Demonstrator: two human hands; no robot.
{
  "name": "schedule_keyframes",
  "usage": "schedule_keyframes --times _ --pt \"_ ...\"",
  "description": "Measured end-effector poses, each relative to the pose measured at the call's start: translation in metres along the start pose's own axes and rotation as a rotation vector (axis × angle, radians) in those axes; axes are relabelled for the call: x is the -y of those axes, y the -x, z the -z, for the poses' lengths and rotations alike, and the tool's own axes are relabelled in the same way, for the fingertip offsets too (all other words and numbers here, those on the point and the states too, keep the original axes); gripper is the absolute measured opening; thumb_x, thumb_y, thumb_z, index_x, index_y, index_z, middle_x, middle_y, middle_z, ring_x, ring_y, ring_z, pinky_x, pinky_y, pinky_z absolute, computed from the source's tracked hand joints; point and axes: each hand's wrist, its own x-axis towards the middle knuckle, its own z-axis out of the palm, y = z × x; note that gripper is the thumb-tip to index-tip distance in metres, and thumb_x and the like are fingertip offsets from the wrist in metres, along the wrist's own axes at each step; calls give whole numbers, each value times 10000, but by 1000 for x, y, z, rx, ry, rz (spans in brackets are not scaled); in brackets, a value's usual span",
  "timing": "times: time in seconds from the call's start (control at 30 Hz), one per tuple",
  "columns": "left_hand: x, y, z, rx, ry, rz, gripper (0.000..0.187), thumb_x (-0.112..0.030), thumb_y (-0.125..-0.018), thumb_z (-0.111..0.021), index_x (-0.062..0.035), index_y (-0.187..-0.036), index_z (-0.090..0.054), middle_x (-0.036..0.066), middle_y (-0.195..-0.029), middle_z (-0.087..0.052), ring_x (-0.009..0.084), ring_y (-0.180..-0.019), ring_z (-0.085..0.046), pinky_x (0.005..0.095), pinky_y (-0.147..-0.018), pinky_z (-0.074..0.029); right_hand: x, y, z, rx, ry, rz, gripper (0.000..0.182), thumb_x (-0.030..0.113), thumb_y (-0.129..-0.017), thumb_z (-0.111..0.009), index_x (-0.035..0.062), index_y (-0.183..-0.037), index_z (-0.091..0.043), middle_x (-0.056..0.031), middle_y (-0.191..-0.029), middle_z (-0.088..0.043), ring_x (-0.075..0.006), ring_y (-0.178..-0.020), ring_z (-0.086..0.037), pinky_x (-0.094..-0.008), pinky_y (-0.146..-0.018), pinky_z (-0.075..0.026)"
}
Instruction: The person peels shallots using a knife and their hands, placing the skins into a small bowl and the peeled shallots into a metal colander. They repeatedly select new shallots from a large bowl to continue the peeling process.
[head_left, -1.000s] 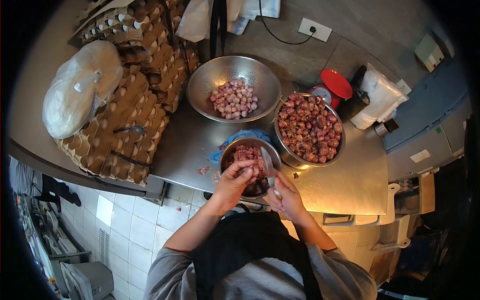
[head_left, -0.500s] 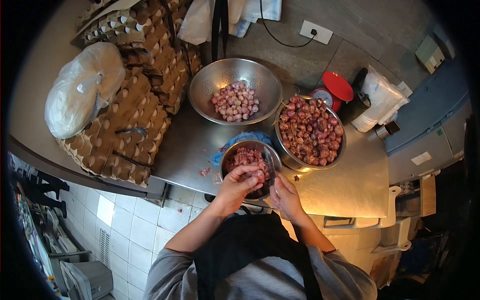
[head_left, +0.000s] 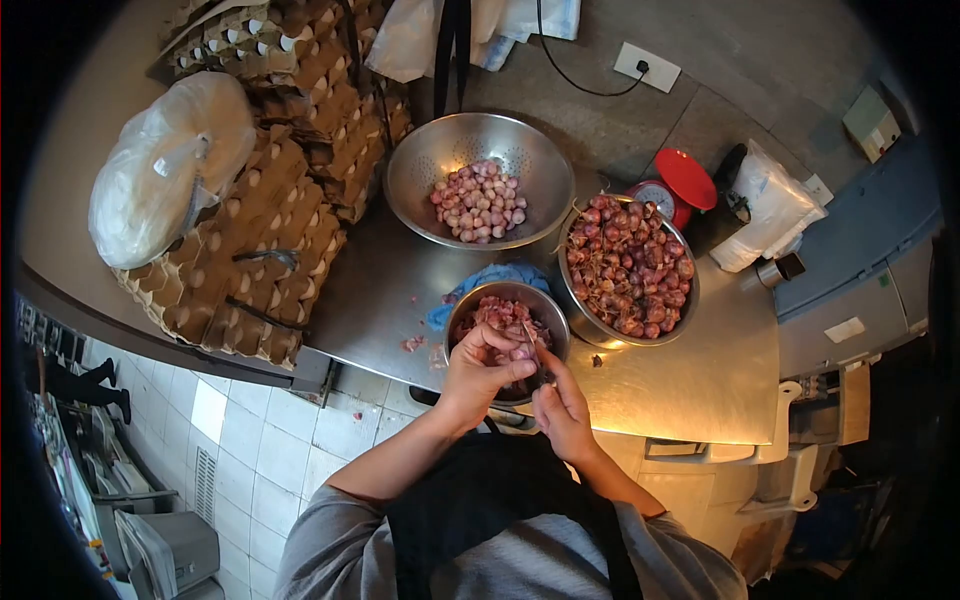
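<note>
Metal surface (head_left: pixel 715 390) is being taken up by bowls, and a small onion (head_left: pixel 520 353) is being held over the small bowl (head_left: pixel 563 319).
The onion is being pinched in the left hand (head_left: pixel 476 381), while a knife (head_left: pixel 532 335) is being gripped in the right hand (head_left: pixel 565 412). Fingers could be nicked, judging by how close the blade is being held, should it slip on smooth skin; with a loose pinch, the onion could be dropped among the scraps (head_left: pixel 500 309).

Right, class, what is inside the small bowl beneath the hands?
The small bowl holds a heap of reddish skins. The left hand and right hand hide part of the inside, and the heap covers whatever lies beneath it.
</note>
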Motion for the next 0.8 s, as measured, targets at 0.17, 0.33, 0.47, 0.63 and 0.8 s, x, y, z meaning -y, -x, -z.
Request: schedule_keyframes --times 0.17,0.33,0.47,0.63,0.8 --pt "6 -1 -2 20 -78 -94 285 107 -681 -672 -61 -826 -494 58 -919 -579 112 -849 -569 242 -745 -482 -4 -3 3 -42 -77 -29 367 207 -942 -384 67 -1270 -295 27 -627 -361 -40 -482 -313 -178 -438 -259" --pt "9 -2 5 -3 -82 -89 257 108 -680 -671 -39 -834 -527 76 -960 -584 121 -868 -572 249 -770 -479 4 -7 11 2 -171 -125 356 178 -939 -397 71 -1267 -309 28 -660 -373 -38 -504 -314 -170 -460 -263" --pt "13 -6 2 -60 -29 -65 247 118 -679 -667 -26 -842 -549 88 -967 -590 133 -849 -584 248 -747 -495 3 -12 11 -8 -47 -45 387 218 -943 -386 59 -1286 -300 32 -615 -347 -40 -486 -307 -174 -441 -256" --pt "15 -9 -1 -41 -142 -86 269 123 -675 -667 -28 -861 -545 76 -935 -598 135 -816 -597 242 -710 -504 6 -11 18 -10 -30 -87 435 236 -944 -385 52 -1321 -273 35 -578 -324 -43 -475 -310 -174 -439 -251" --pt "23 -13 -3 -38 -142 -105 269 99 -692 -667 -18 -894 -533 75 -956 -587 126 -860 -580 250 -771 -488 7 -2 29 -61 122 -167 409 187 -930 -415 42 -1307 -348 -62 -998 -563 -125 -695 -529 -230 -603 -409"
